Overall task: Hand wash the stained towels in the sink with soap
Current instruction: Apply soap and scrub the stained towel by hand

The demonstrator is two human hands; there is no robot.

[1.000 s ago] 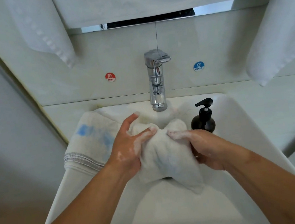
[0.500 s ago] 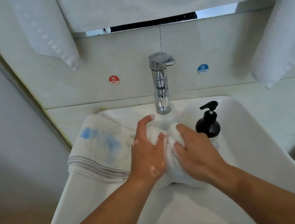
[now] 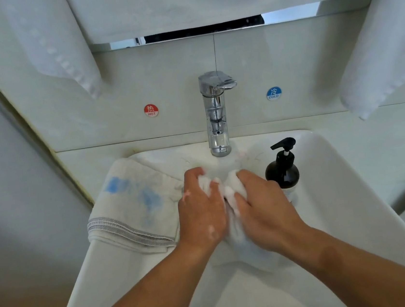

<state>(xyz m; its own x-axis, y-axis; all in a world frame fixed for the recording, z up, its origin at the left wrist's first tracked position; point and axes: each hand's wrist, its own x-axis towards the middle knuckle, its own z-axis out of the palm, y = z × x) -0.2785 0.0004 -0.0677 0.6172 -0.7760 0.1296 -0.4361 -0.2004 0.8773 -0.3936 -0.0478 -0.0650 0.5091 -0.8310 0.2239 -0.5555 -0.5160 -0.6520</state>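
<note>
A wet, soapy white towel [image 3: 232, 225] is bunched up over the middle of the white sink [image 3: 342, 213]. My left hand [image 3: 202, 208] and my right hand [image 3: 263, 207] press close together, both closed on the towel, with foam between the fingers. Most of the towel is hidden under my hands. A second white towel with blue stains [image 3: 134, 204] and a grey stitched band lies draped over the sink's left rim. A dark soap pump bottle [image 3: 282, 169] stands just right of my right hand.
The chrome tap [image 3: 216, 116] stands behind my hands, no water running from it. Red HOT [image 3: 151, 110] and blue COLD [image 3: 274, 93] stickers are on the wall. White towels hang at upper left [image 3: 58, 48] and right [image 3: 382, 57].
My hands were spread apart on the opened towel a second ago. They have come together and bunched it up under the tap, then stayed pressed on it.
</note>
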